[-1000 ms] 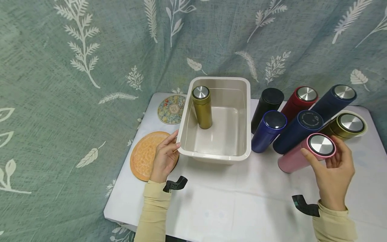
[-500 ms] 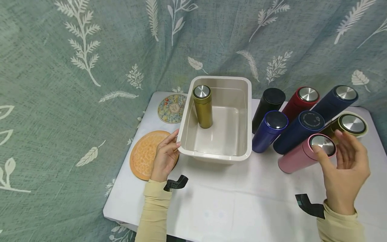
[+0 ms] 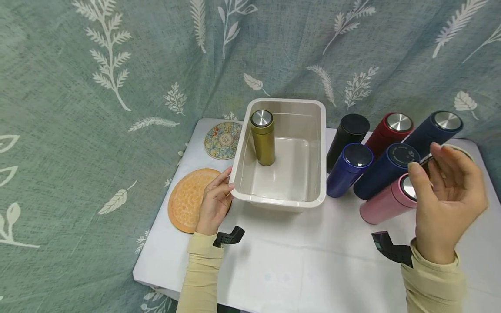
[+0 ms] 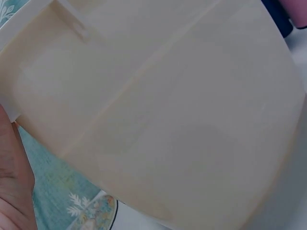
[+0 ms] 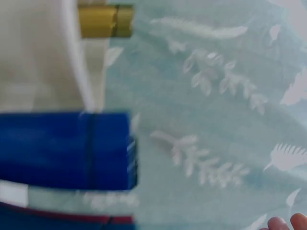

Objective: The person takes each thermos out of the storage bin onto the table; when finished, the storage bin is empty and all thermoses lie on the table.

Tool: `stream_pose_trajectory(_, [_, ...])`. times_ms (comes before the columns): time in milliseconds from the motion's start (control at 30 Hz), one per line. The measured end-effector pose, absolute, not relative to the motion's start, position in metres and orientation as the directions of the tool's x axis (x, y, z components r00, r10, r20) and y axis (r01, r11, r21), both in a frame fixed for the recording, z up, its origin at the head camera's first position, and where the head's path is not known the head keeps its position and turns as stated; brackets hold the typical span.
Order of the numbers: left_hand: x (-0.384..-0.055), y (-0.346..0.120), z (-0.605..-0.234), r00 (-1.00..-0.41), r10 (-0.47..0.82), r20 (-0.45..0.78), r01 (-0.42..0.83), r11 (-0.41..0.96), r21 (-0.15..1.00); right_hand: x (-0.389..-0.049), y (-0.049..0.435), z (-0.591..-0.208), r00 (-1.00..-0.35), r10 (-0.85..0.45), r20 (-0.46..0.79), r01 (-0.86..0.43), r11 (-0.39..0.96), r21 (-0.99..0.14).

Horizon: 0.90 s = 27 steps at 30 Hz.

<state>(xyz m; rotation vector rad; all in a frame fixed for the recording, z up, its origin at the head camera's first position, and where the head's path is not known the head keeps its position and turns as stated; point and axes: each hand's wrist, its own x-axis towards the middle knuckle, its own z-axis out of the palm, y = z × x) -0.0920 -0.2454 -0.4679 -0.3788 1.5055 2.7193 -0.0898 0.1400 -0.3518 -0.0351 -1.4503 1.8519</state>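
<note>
In the head view my left hand (image 3: 213,202) holds the near left corner of a beige plastic bin (image 3: 321,174), thumb at the rim. A gold thermos flask (image 3: 264,145) stands inside the bin, at its left. The left wrist view is mostly filled by the bin's outer wall (image 4: 168,105). My right hand (image 3: 448,200) hangs over the right side of the table with fingers spread and nothing held. Partly hidden behind its thumb is a pink flask (image 3: 385,204) with a steel lid. An olive-gold flask farther right is almost wholly covered by this hand.
Right of the bin stand several flasks: black (image 3: 348,137), red (image 3: 387,130), bright blue (image 3: 348,169), navy (image 3: 385,169) and another navy one (image 3: 432,126). Left of the bin lie an orange round mat (image 3: 188,200) and a patterned round mat (image 3: 219,141). A leaf-patterned curtain (image 3: 289,52) hangs behind.
My right hand has let go of the pink flask and moved up and right, in front of the olive-gold flask. The left hand and the bin have stayed put.
</note>
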Motion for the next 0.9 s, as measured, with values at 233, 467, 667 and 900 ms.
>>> stream_pose_trajectory(233, [-0.093,-0.244,-0.47,-0.971,-0.103,-0.217,-0.127,-0.545,0.829,-0.099,0.119,-0.334,-0.751,0.496,0.436,-0.578,-0.174,-0.797])
stream_pose_trajectory(467, [-0.092,-0.245,-0.471,-0.97,-0.101,-0.22,-0.131,-0.545,0.828,-0.113,0.104,-0.336,-0.794,0.404,0.454,-0.558,-0.188,-0.808])
stream_pose_trajectory(667, [-0.091,-0.245,-0.471,-0.97,-0.105,-0.22,-0.13,-0.539,0.832,-0.133,0.092,-0.347,-0.835,0.321,0.448,-0.506,-0.127,-0.853])
stream_pose_trajectory(900, [-0.091,-0.245,-0.471,-0.97,-0.111,-0.216,-0.124,-0.537,0.834,-0.15,0.066,-0.355,-0.87,0.162,0.466,-0.474,-0.011,-0.88])
